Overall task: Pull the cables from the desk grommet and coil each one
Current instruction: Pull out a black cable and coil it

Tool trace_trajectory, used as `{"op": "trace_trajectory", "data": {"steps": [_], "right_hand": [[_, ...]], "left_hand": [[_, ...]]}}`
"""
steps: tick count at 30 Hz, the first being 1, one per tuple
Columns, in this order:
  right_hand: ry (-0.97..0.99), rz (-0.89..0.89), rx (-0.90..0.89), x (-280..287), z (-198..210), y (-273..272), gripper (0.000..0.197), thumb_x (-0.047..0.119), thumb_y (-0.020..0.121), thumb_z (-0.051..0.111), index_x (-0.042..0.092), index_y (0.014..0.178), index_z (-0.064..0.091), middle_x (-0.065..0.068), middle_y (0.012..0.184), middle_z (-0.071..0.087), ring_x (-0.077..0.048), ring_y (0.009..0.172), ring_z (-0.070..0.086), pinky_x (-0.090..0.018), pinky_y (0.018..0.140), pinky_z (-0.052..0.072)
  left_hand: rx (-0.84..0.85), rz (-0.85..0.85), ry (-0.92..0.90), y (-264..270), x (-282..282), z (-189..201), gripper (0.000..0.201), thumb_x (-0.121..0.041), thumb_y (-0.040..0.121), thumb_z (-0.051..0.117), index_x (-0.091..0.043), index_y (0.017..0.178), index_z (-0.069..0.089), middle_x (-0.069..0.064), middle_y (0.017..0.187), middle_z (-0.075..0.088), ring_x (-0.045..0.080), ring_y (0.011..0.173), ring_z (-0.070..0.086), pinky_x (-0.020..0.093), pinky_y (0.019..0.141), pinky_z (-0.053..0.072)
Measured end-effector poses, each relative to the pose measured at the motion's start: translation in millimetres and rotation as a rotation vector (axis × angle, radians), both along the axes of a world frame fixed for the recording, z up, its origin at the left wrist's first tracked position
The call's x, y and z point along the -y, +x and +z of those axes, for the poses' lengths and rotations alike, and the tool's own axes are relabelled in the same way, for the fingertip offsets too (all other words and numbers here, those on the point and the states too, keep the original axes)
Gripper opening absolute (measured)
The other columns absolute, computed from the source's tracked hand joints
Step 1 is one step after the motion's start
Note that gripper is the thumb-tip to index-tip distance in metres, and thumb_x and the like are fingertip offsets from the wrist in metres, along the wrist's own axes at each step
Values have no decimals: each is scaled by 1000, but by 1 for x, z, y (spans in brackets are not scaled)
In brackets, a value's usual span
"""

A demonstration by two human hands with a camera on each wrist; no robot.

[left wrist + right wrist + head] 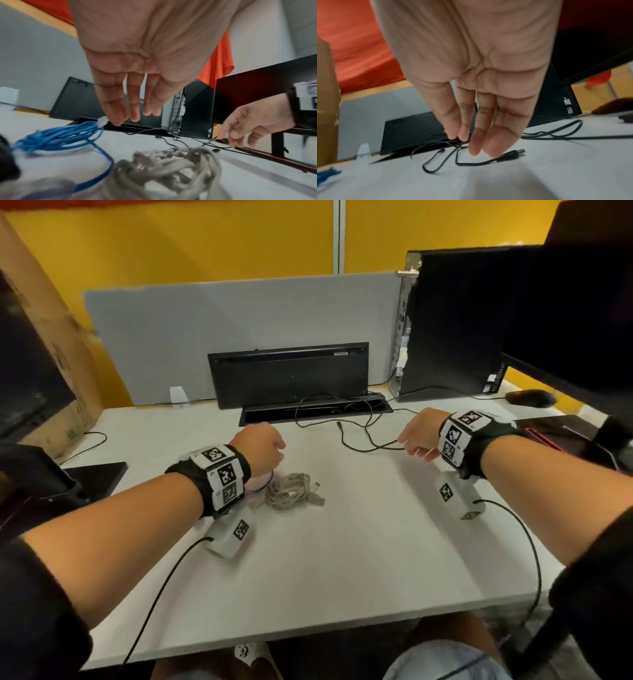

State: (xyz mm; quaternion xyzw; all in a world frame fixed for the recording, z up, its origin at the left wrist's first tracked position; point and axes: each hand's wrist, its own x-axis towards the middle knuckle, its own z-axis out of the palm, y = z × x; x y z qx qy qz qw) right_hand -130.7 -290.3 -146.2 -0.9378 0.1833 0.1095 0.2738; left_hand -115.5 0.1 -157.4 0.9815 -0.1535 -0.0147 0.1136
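Observation:
A thin black cable snakes out of the open desk grommet across the white desk. My right hand pinches it between thumb and forefinger, just in front of the grommet. Its USB plug lies loose on the desk. My left hand hovers with relaxed fingers and holds nothing. Beneath it lie a coiled blue cable and a coiled grey cable. The left hand hides the blue coil in the head view.
The grommet's black lid stands raised against a grey divider. A black computer tower and a monitor stand at the right, with a mouse nearby. A cardboard box stands at the left.

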Motion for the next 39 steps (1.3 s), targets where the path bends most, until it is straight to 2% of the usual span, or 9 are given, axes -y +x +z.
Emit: {"op": "trace_trajectory", "data": {"steps": [4, 9, 12, 15, 20, 23, 29, 36, 39], "right_hand": [[-334, 170, 96, -3, -5, 5, 45, 27, 88, 66, 12, 130, 58, -7, 133, 55, -25, 117, 55, -32, 98, 43], [-579, 253, 112, -16, -14, 12, 23, 26, 94, 48, 16, 111, 60, -5, 115, 57, -24, 115, 51, -33, 96, 39], [-491, 229, 48, -13, -19, 8, 8, 19, 91, 51, 14, 93, 57, -7, 97, 59, -28, 101, 58, -34, 84, 48], [-433, 338, 108, -11, -20, 0, 14, 16, 89, 56, 9, 94, 67, -9, 103, 70, -26, 94, 64, -30, 80, 52], [-224, 487, 206, -11, -17, -27, 15, 13, 87, 63, 15, 101, 70, -1, 100, 66, -15, 88, 58, -23, 76, 45], [-264, 457, 121, -9, -19, -37, 23, 29, 93, 60, 13, 108, 64, -3, 106, 62, -22, 97, 59, -29, 85, 47], [-342, 431, -168, 1, -48, -47, 22, 34, 100, 43, 15, 93, 53, -8, 106, 55, -23, 98, 51, -30, 86, 38], [-407, 397, -189, -3, -68, -36, 47, 39, 102, 31, 8, 131, 51, -11, 139, 52, -29, 126, 49, -36, 104, 36], [-420, 434, -211, 1, -65, -33, 36, 39, 100, 34, 14, 103, 60, -10, 117, 57, -28, 112, 53, -35, 93, 39]], "left_hand": [[-69, -219, 8, -9, 40, 4, 44, -31, 86, 71, -15, 126, 63, 1, 125, 63, 17, 110, 57, 23, 87, 42], [-98, -325, 96, -9, 95, -3, 65, -33, 81, 76, -18, 139, 50, 4, 139, 49, 22, 124, 48, 31, 97, 42], [-151, -325, 206, -6, 121, -11, 92, -33, 71, 84, -11, 146, 34, 8, 146, 42, 28, 130, 44, 35, 86, 50], [-156, -329, 361, -7, 138, -23, 116, -34, 64, 89, -7, 150, 17, 13, 148, 37, 32, 132, 41, 42, 104, 42], [-123, -385, 502, -3, 151, -24, 83, -36, 66, 87, -12, 135, 48, 6, 135, 45, 29, 123, 45, 44, 94, 48], [-80, -429, 598, -4, 154, -26, 56, -39, 73, 82, -12, 118, 62, 7, 122, 53, 28, 117, 48, 39, 86, 48], [-81, -405, 645, -9, 157, -38, 39, -23, 79, 78, -8, 112, 63, 11, 107, 65, 31, 93, 65, 35, 73, 53], [-16, -404, 707, -20, 161, -38, 25, -19, 79, 75, -11, 101, 66, 6, 86, 63, 25, 69, 57, 31, 61, 45], [30, -426, 739, -22, 157, -37, 25, -22, 84, 69, -11, 105, 64, 1, 75, 56, 21, 62, 53, 31, 62, 44]]}}
